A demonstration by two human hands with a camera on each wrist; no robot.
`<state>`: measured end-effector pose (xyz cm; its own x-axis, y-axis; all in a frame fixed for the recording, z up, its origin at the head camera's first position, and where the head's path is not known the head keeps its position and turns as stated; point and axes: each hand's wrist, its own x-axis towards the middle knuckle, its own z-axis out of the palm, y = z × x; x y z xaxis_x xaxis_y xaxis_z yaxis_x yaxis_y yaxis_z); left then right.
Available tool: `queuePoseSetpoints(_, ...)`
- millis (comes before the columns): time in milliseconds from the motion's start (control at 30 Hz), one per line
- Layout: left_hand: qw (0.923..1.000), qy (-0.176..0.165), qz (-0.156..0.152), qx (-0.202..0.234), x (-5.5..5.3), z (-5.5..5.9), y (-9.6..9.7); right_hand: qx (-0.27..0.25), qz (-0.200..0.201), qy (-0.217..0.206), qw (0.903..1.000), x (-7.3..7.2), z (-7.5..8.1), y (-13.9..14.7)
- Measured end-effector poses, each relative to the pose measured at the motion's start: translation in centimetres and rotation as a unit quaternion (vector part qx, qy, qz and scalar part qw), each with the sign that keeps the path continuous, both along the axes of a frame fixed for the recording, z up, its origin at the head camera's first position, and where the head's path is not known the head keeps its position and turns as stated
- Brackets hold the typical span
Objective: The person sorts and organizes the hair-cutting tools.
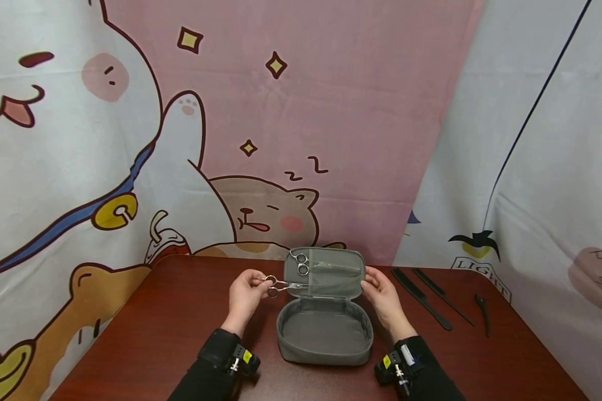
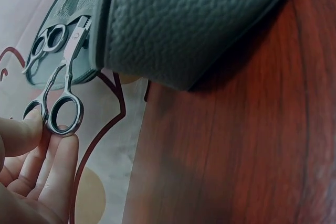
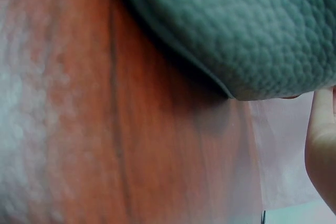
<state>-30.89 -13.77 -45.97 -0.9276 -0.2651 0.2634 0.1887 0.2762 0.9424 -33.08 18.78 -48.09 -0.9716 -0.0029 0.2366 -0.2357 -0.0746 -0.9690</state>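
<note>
A grey zip case [image 1: 325, 356] stands open on the table, its lid [image 1: 336, 289] raised at the back. My left hand [image 1: 246, 295] pinches the finger rings of silver hair scissors [image 2: 74, 43] between thumb and fingers. Their blades point right and run into the mesh pocket [image 1: 333, 273] inside the lid; the tips are hidden there. Above them a second pair of scissors [image 1: 301, 264] sits in the lid, rings showing. My right hand [image 1: 383, 298] grips the lid's right edge, thumb in front. In the right wrist view, the case body hides most of that hand [image 3: 321, 145].
On the table [image 1: 180, 323], right of the case, lie a wide black comb [image 1: 421, 298], a thin-tailed comb [image 1: 441, 293] and a small dark hair clip [image 1: 483, 314]. A printed cloth [image 1: 356, 139] hangs behind the table's far edge.
</note>
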Motion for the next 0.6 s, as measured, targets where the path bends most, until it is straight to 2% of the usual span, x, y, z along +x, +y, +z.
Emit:
queuePoseSetpoints(200, 0.9998, 0.014, -0.001, -0.014, 0.1, 0.2, 0.8, 0.001, -0.006, 0.016, 0.9999, 0.1, -0.1, 0.0)
queuePoseSetpoints(467, 0.9992, 0.024, 0.001, -0.031, 0.1, 0.5, 1.8, 0.008, -0.012, -0.01, 0.9998, 0.2, -0.1, 0.0)
queuePoseSetpoints(600, 0.9989, 0.029, -0.005, -0.038, 0.1, 0.6, 2.1, 0.017, -0.015, -0.004, 0.9997, 0.3, -0.1, -0.1)
